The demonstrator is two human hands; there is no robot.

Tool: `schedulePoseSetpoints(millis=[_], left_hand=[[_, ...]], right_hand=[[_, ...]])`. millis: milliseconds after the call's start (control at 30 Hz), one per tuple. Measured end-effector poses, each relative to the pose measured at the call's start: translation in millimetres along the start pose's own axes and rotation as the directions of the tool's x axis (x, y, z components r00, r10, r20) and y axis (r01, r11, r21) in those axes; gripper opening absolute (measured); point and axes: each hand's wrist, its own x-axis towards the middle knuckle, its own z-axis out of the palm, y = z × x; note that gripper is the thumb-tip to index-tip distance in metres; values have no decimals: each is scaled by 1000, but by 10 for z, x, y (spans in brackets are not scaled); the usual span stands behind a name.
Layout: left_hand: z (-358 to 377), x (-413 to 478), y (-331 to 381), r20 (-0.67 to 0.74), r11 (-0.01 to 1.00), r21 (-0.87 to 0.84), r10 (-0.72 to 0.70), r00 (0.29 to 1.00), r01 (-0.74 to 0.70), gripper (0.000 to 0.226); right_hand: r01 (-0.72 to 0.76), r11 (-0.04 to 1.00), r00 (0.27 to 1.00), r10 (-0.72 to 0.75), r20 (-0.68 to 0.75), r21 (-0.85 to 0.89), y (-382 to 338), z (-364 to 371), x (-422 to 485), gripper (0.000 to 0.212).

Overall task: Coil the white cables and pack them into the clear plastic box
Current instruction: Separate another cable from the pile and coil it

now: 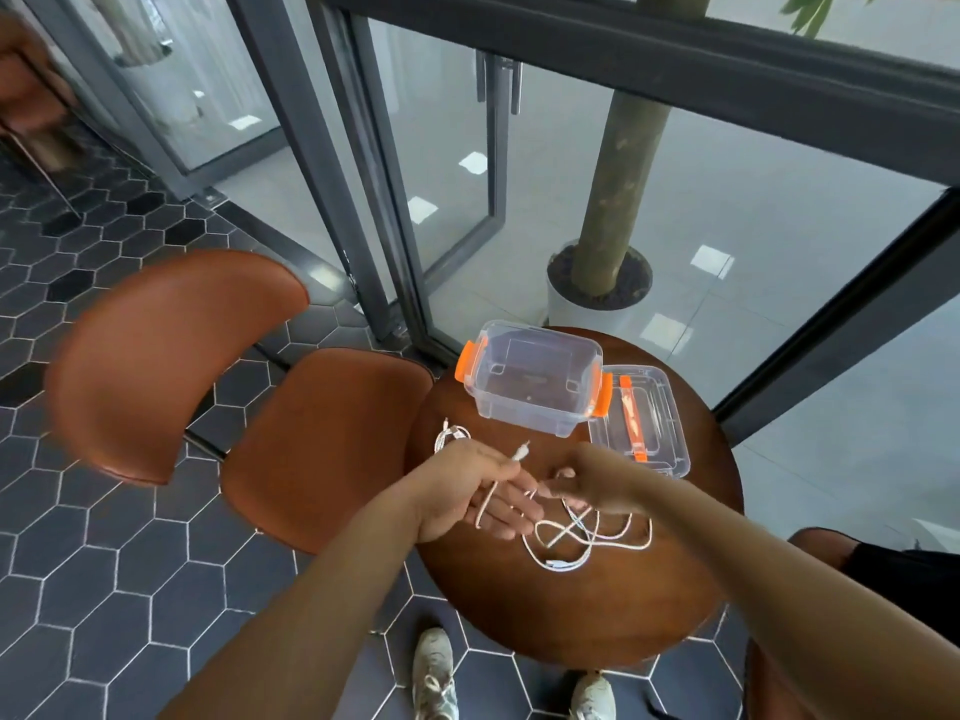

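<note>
Forearms reach out from under my lens and meet over a round wooden table (571,615), with two pale shoes (434,672) on the floor below its near edge. From where I sit, the left hand (467,491) grips a white cable (587,543). A strand runs across its palm and the plug end sticks up past the thumb. The right hand (587,480) has its fingertips closed on the same cable just beside the left fingers, though blur hides the exact pinch. Most of this cable lies in loose, crossing loops on the tabletop under and in front of the right hand. A second cable (449,436) sits in a small bundle near the table's left edge, just beyond the left hand. On the far side of the table stands the clear plastic box (535,387), open at the top, its orange latches hanging at both ends, and I can see its bare bottom through the walls. The box's lid (644,423) lies flat on the table to the right, touching the box, with an orange handle along it. Dark hexagon floor tiles (104,589) with pale grout lie under the table. A brown chair (208,381) stands at the left of the table. Behind are glass doors (395,200) in dark frames and a tree trunk in a white pot (597,293).
</note>
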Motion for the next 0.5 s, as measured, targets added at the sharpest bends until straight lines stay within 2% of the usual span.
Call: schedulePoseSetpoints(millis=[133, 167, 200, 267, 300, 367, 400, 467, 500], left_hand=[[3, 87, -3, 100, 955, 238, -206, 973, 178, 34], [35, 110, -4, 72, 942, 261, -235, 969, 209, 28], [78, 140, -21, -17, 933, 291, -215, 976, 211, 22], [31, 226, -55, -160, 946, 303, -72, 984, 119, 17], [15, 230, -13, -104, 961, 259, -70, 992, 95, 17], [15, 301, 4, 200, 992, 5, -122, 972, 123, 22], [13, 321, -19, 177, 985, -128, -93, 980, 117, 25], [39, 280, -25, -51, 969, -233, -100, 994, 86, 29], [51, 263, -99, -189, 970, -243, -33, 981, -14, 29]], right_hand=[[35, 997, 994, -42, -99, -76, -224, -216, -14, 15], [48, 995, 988, -61, -142, -92, -286, -251, -15, 14], [51, 994, 981, -68, -179, -95, -350, -279, -20, 15], [55, 995, 966, -73, -249, -78, -453, -282, -24, 15], [48, 997, 956, -63, -287, -59, -491, -259, -29, 15], [48, 998, 937, -34, -347, 31, -525, -182, -53, 17], [49, 995, 933, -14, -359, 89, -518, -137, -62, 17], [43, 979, 928, 35, -371, 200, -479, -31, -92, 15], [38, 967, 923, 62, -379, 252, -455, 28, -114, 13]])
